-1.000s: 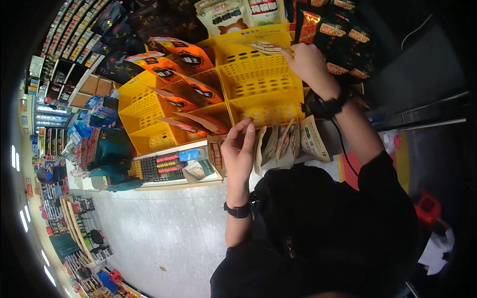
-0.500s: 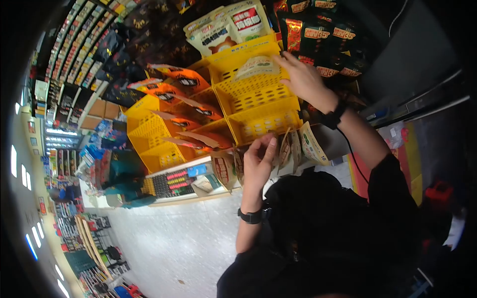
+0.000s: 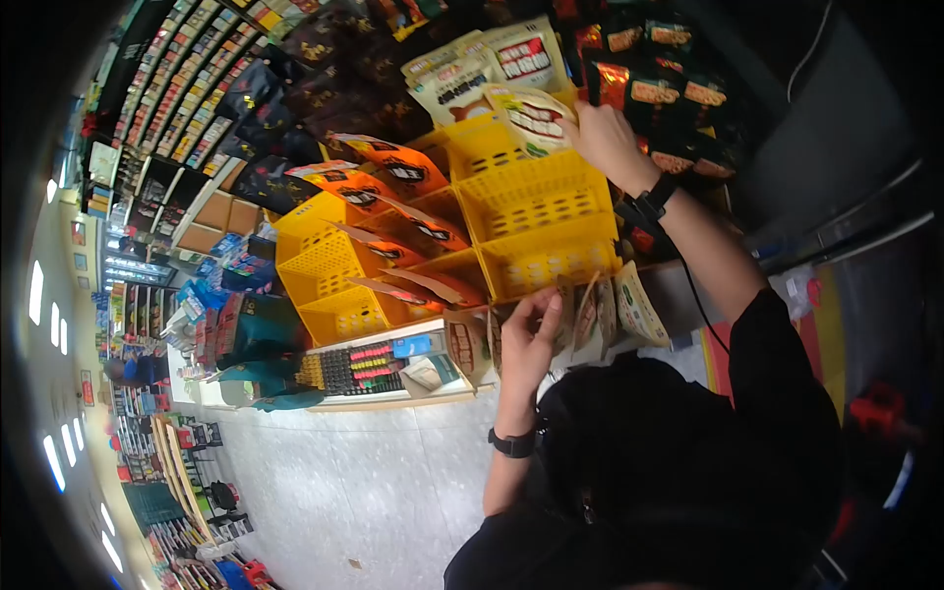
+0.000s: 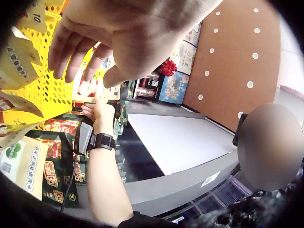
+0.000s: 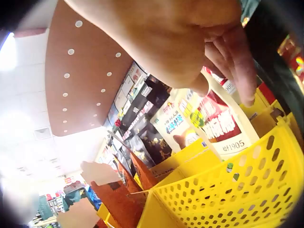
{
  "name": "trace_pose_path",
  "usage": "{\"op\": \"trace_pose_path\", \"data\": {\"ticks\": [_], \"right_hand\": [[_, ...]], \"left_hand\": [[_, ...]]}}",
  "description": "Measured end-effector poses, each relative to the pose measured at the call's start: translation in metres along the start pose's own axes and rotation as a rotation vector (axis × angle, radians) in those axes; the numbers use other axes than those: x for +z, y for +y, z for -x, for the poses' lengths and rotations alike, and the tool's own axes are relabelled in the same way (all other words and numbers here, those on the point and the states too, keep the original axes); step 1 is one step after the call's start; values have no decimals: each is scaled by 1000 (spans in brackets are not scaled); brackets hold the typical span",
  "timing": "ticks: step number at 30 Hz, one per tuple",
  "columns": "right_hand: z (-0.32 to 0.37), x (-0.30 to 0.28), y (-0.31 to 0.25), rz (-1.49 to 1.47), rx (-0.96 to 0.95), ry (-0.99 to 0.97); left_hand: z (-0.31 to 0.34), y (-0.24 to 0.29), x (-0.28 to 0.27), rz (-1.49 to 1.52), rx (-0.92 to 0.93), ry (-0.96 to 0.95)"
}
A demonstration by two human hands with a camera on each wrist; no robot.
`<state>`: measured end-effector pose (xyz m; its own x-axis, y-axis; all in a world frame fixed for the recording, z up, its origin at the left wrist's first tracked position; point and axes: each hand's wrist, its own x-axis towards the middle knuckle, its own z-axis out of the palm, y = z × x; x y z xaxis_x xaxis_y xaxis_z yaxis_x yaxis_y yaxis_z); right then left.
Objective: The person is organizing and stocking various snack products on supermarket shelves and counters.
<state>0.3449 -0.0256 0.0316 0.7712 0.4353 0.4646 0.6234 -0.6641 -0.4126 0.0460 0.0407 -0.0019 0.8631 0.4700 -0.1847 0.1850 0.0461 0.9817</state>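
My right hand [image 3: 605, 138] pinches the right edge of a cream snack bag [image 3: 531, 120] at the back of a yellow perforated basket [image 3: 546, 211]. In the right wrist view, that bag's red-labelled front [image 5: 223, 123] shows, with the thumb and fingers around its upper part. My left hand [image 3: 531, 339] hovers in front of the basket, its fingers loosely bent beside a row of upright cream bags [image 3: 639, 305]. The left wrist view shows the left hand [image 4: 123, 38] with nothing in its grasp.
Orange bags [image 3: 403, 167] stand in the basket's left compartments. More cream bags [image 3: 452, 84] stand behind it, and dark green bags [image 3: 669, 93] lie to the right. Left of the front row is a tray of small coloured items [image 3: 364, 364]. A cable [image 3: 698, 305] hangs from the right wrist.
The cream bag at the right hand was nearly edge-on, then leaned back inside the basket; now it stands higher with its front showing. The left hand has shifted right along the front row.
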Motion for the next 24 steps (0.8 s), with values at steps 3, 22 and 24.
{"op": "trace_pose_path", "data": {"ticks": [3, 22, 24], "right_hand": [[27, -32, -7, -9, -27, 27], [202, -158, 7, -153, 355, -481], [190, -177, -5, -242, 326, -323]], "left_hand": [[1, 2, 1, 18, 6, -2], [-3, 15, 31, -271, 229, -192], [2, 41, 42, -398, 453, -296]]}}
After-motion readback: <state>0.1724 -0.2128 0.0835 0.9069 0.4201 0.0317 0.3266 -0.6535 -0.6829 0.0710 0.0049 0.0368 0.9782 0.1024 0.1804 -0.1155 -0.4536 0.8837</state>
